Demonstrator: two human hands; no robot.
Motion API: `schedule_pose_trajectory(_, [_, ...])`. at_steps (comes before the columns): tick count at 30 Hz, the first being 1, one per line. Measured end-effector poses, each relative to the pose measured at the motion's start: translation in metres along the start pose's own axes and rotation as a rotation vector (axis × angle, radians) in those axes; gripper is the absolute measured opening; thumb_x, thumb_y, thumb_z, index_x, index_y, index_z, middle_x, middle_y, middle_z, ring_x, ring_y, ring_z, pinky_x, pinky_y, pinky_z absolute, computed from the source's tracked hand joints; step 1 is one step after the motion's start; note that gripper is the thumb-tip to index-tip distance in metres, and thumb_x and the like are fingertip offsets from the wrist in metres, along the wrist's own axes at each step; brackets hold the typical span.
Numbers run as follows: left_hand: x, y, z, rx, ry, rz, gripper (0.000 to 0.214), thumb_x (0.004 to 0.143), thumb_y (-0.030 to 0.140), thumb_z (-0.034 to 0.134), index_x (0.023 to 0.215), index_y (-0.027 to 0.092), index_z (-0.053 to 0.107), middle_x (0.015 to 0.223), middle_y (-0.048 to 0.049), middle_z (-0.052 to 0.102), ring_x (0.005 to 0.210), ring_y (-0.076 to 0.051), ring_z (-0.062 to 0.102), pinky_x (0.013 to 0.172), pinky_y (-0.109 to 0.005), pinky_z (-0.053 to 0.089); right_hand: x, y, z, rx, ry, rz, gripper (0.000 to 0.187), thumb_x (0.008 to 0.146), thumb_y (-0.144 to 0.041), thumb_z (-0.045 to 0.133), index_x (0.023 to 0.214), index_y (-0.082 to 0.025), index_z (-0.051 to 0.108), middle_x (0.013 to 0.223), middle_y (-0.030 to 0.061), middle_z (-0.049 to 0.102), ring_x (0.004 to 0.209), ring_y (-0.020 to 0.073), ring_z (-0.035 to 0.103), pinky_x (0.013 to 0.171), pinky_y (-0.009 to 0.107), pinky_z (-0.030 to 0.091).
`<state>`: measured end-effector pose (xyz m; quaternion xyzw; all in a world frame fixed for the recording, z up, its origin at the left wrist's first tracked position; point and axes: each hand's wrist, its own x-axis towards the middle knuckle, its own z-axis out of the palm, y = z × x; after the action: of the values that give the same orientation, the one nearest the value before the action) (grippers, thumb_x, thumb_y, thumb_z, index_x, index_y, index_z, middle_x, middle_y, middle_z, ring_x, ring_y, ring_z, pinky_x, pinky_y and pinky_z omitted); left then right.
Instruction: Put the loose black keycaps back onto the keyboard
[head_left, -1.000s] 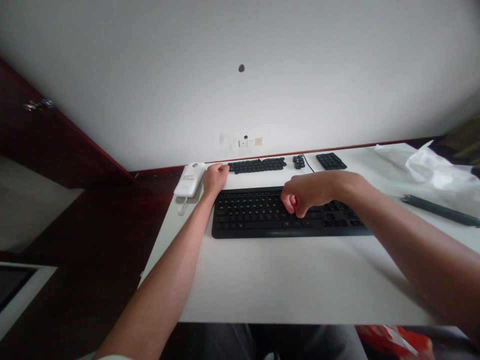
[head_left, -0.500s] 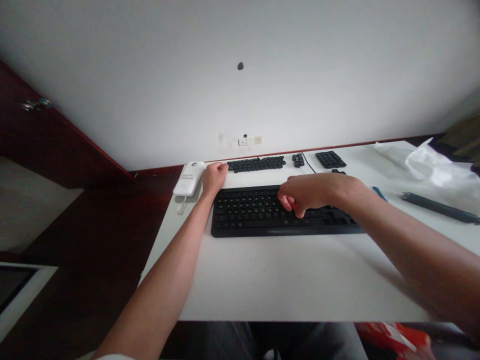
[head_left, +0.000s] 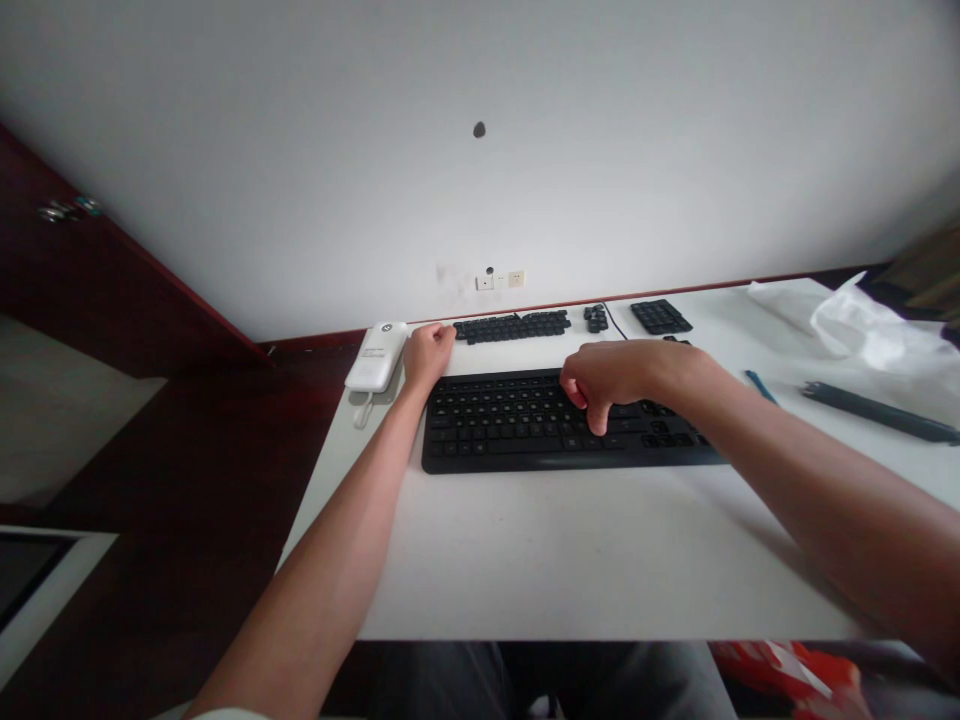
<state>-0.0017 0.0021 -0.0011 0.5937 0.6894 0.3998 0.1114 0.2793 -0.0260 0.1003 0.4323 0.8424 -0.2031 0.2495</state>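
Note:
A black keyboard (head_left: pixel 510 425) lies across the white table (head_left: pixel 570 560). My right hand (head_left: pixel 615 375) hovers over its right-middle part, fingers curled in, with the thumb tip pressing down on the keys. Whether anything sits inside the curled fingers is hidden. My left hand (head_left: pixel 427 355) is a closed fist resting at the keyboard's far left corner, between a white device (head_left: pixel 377 357) and a row of loose black keycaps (head_left: pixel 514 327).
Behind the keyboard lie a small clump of keycaps (head_left: pixel 596 319) and a block of number keys (head_left: pixel 660 317). At the right are a white plastic bag (head_left: pixel 862 325), a dark long bar (head_left: pixel 877 415) and a blue pen (head_left: pixel 761 385). A red packet (head_left: pixel 787 675) shows below the table's near edge.
My right hand has shifted slightly away from me and pressed its thumb down on the keys; the red thing seen in its fingers a second ago no longer shows. The left hand stayed put.

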Motion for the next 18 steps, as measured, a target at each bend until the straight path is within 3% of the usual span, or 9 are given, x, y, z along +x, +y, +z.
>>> schedule_pose_trajectory(11, [0.001, 0.0, 0.001, 0.015, 0.003, 0.0, 0.036, 0.088, 0.036, 0.054, 0.059, 0.021, 0.04, 0.058, 0.0031, 0.038, 0.061, -0.013, 0.037, 0.061, -0.029, 0.025, 0.012, 0.005, 0.006, -0.073, 0.044, 0.001, 0.052, 0.053, -0.032, 0.093, 0.101, -0.021, 0.076, 0.086, 0.0047, 0.072, 0.082, 0.031, 0.068, 0.063, 0.034, 0.04])
schedule_pose_trajectory(18, [0.001, -0.001, 0.001, 0.02, -0.002, 0.011, 0.036, 0.088, 0.037, 0.053, 0.059, 0.021, 0.041, 0.058, 0.0026, 0.04, 0.061, -0.013, 0.038, 0.06, -0.029, 0.025, 0.007, 0.007, 0.003, -0.041, 0.007, 0.001, 0.048, 0.056, -0.036, 0.091, 0.099, -0.022, 0.076, 0.086, 0.0035, 0.072, 0.082, 0.0301, 0.067, 0.064, 0.035, 0.04])
